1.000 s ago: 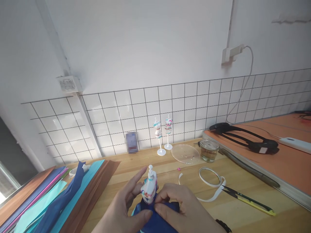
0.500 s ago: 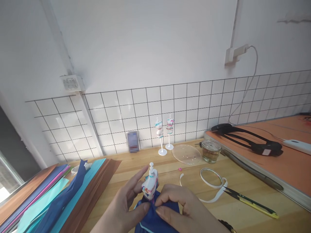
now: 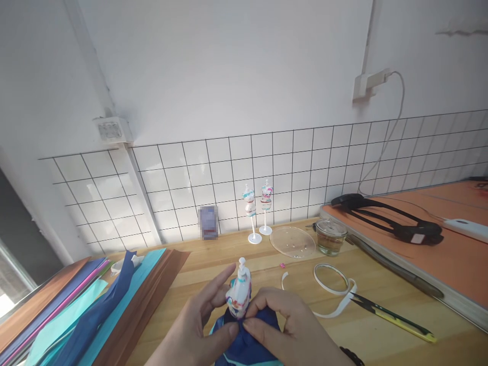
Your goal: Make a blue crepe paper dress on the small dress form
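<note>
Both hands work on a tiny white dress-form mannequin (image 3: 239,295) with coloured bands, held upright low in the middle of the view. My left hand (image 3: 198,328) supports it from the left, thumb pressed at its waist. My right hand (image 3: 282,328) pinches dark blue paper (image 3: 244,345) against the waist from the right. The blue paper spreads below the figure like a skirt, with a light blue edge at the bottom.
Two more small mannequins on stands (image 3: 257,211) stand by the tiled wall. A clear round lid (image 3: 293,242), a glass jar (image 3: 331,237), white tape (image 3: 331,284) and scissors (image 3: 392,315) lie on the wooden table at right. Stacked coloured paper sheets (image 3: 91,305) lie at left. An orange board (image 3: 438,244) carries black straps.
The mannequin has shifted slightly right and down, tilting a little. My fingers have closed in tighter on the blue paper at its waist.
</note>
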A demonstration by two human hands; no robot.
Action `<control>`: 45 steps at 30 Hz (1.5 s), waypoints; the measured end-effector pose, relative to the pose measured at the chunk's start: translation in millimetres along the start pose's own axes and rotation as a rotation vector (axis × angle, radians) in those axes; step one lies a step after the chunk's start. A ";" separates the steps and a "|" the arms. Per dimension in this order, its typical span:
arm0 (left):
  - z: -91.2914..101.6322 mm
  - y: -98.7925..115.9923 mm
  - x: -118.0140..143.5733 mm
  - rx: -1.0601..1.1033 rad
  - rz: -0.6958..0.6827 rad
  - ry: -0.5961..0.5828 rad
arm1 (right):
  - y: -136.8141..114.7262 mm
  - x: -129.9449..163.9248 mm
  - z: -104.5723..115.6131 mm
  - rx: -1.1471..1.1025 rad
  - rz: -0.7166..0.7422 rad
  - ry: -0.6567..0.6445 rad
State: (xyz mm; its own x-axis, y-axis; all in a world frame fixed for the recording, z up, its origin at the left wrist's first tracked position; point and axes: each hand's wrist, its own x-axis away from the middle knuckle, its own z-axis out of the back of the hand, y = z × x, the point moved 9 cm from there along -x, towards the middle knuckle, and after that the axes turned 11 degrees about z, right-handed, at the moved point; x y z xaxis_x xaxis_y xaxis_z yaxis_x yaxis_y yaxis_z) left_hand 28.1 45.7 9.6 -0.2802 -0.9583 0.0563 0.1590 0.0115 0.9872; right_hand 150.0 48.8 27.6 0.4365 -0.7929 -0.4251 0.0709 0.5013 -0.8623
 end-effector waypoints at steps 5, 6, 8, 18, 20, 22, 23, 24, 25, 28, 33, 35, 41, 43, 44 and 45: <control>-0.1 4.1 1.0 -0.002 -0.009 0.003 | -4.5 0.3 1.5 0.107 0.029 -0.012; 0.0 5.0 1.7 0.000 -0.008 0.005 | -5.6 0.3 1.6 0.129 0.037 -0.014; 0.6 5.8 3.1 -0.002 -0.001 0.014 | -7.5 0.5 1.3 0.162 0.045 -0.018; 5.5 6.5 5.2 -0.118 -0.012 0.108 | 0.1 3.2 1.9 0.200 -0.043 0.007; 4.4 8.1 5.5 -0.098 -0.003 0.079 | 2.6 3.4 2.9 0.183 -0.057 0.019; 3.9 9.6 5.6 -0.085 0.003 0.058 | 4.4 4.0 5.2 0.177 -0.071 0.037; 4.2 9.7 5.6 -0.088 0.005 0.056 | 5.1 4.4 6.3 0.180 -0.078 0.041; 4.7 9.7 5.5 -0.098 0.004 0.059 | 5.7 4.8 7.2 0.185 -0.088 0.042; 5.3 9.6 5.4 -0.112 -0.003 0.062 | 6.0 5.0 7.1 0.189 -0.095 0.030; 7.8 9.0 5.9 -0.192 -0.050 0.091 | 1.9 3.7 3.6 0.189 -0.064 -0.030; 14.4 5.2 7.6 -0.365 -0.085 0.202 | -6.6 1.0 -1.4 0.125 0.032 -0.082; 13.8 4.9 8.0 -0.393 -0.095 0.208 | -6.6 0.5 -2.5 0.066 0.046 -0.080; 13.7 3.5 9.0 -0.389 -0.096 0.213 | 2.6 0.4 -2.8 -0.044 0.001 -0.016; 14.2 2.2 8.8 -0.386 -0.092 0.219 | 8.5 1.4 -1.7 -0.031 -0.045 0.015; 14.1 1.6 8.5 -0.383 -0.092 0.219 | 10.2 1.6 -1.6 -0.026 -0.055 0.025; 13.8 1.3 8.3 -0.381 -0.094 0.217 | 11.3 1.7 -1.3 -0.021 -0.059 0.034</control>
State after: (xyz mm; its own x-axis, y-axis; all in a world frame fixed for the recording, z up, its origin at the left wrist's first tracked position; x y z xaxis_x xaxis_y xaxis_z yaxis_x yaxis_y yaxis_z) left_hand 12.9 41.7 13.5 -0.1115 -0.9883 -0.1036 0.4910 -0.1454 0.8589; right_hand 150.4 52.7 16.8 0.4011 -0.8323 -0.3825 0.0765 0.4466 -0.8915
